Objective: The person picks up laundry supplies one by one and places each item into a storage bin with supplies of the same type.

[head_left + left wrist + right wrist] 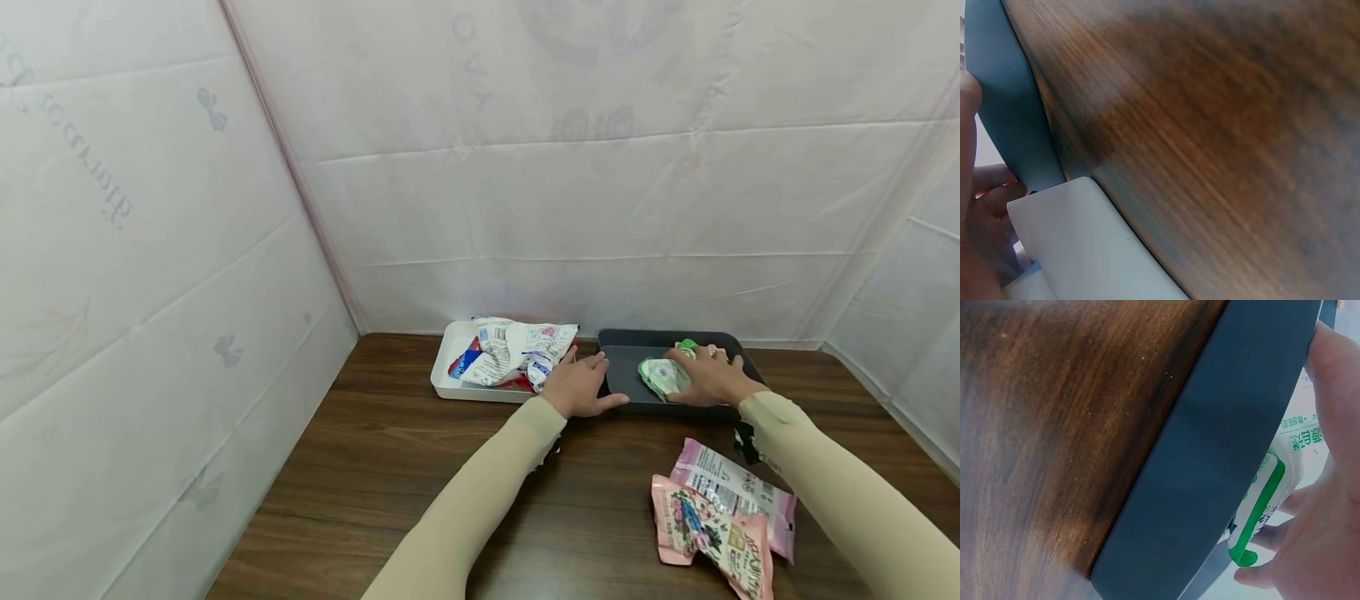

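My left hand (581, 387), its fingers and thumb spread, lies where the white tray (442, 383) meets the dark grey tray (622, 337). In the left wrist view, its thumb (967, 94) is by the dark tray's wall. My right hand (708, 379) reaches into the dark tray and grips a green-and-white soft packet (660, 375). In the right wrist view, the fingers bend around the packet (1263, 503), whose far side is hidden.
The white tray holds a crumpled white snack bag (510, 346) over red and blue packaging. Nearer on the wooden table (390, 467), a pink patterned bag (712, 533) overlaps a purple-pink bag (750, 492). White sheeting (480, 208) stands behind the trays.
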### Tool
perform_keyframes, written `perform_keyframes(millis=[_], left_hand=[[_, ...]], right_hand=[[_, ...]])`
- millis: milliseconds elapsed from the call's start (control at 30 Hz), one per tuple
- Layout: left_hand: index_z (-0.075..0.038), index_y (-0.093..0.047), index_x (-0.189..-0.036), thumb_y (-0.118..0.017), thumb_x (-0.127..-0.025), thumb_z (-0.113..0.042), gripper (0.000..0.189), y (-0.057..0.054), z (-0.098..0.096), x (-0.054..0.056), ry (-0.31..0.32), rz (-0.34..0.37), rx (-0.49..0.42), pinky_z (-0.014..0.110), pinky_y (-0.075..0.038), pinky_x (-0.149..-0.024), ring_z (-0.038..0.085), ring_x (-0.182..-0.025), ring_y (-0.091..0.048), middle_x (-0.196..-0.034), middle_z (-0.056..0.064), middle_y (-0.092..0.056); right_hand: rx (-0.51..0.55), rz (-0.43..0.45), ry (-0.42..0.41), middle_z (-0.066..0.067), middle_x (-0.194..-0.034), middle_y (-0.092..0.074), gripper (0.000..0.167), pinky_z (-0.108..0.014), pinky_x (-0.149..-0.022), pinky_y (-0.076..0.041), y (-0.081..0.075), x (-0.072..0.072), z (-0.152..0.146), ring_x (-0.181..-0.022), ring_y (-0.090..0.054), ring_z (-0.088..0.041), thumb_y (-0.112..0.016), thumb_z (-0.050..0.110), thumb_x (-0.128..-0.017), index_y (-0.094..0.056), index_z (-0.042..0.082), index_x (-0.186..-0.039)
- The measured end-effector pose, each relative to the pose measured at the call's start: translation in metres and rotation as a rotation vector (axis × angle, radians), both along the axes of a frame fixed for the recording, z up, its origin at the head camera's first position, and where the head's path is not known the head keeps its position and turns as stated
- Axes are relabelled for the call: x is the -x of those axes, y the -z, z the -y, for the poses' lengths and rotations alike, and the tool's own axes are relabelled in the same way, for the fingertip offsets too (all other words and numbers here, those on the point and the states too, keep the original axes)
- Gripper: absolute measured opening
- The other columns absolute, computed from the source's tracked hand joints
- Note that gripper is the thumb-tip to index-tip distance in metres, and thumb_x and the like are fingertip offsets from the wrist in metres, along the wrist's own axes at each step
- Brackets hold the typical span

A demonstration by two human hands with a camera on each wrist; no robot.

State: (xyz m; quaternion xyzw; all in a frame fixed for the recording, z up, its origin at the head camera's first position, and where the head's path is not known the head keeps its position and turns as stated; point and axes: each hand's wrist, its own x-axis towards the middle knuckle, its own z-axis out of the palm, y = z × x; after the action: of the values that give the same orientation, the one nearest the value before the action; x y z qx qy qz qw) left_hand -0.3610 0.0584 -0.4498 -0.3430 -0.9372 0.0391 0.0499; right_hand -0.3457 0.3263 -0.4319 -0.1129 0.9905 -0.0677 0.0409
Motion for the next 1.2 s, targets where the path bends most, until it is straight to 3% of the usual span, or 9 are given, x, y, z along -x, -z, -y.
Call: perform_keyframes(millis=[567,1200], left_hand=[[-0.017,-0.047,-0.156,-0.036,-0.101,-0.073,0.079,-0.0003,0.0008,0.0012,0.005,0.002,-0.006,0.04,-0.019,-0.127,0.008,-0.147,-0.039,-0.162,-0.002,-0.041],[-0.017,-0.047,-0.156,-0.036,-0.1,-0.074,0.08,0.0014,-0.0001,0.0025,0.005,-0.003,-0.003,0.041,-0.017,-0.127,0.009,-0.147,-0.04,-0.162,-0.002,-0.041]], right_hand=[[0.019,0.032,-0.011,-0.048,-0.149,-0.027,0.081,-0.089,-0.1,-0.016,-0.0023,0.0007,-0.001,-0.132,-0.023,-0.075,-0.077,0.049,-0.088,-0.043,0.012,-0.151],[0.035,0.078,-0.009,-0.051,-0.154,-0.011,0.092,-0.09,-0.101,-0.01,-0.0032,0.0001,-0.001,-0.137,-0.011,-0.075,-0.074,0.052,-0.09,-0.029,0.014,-0.16]])
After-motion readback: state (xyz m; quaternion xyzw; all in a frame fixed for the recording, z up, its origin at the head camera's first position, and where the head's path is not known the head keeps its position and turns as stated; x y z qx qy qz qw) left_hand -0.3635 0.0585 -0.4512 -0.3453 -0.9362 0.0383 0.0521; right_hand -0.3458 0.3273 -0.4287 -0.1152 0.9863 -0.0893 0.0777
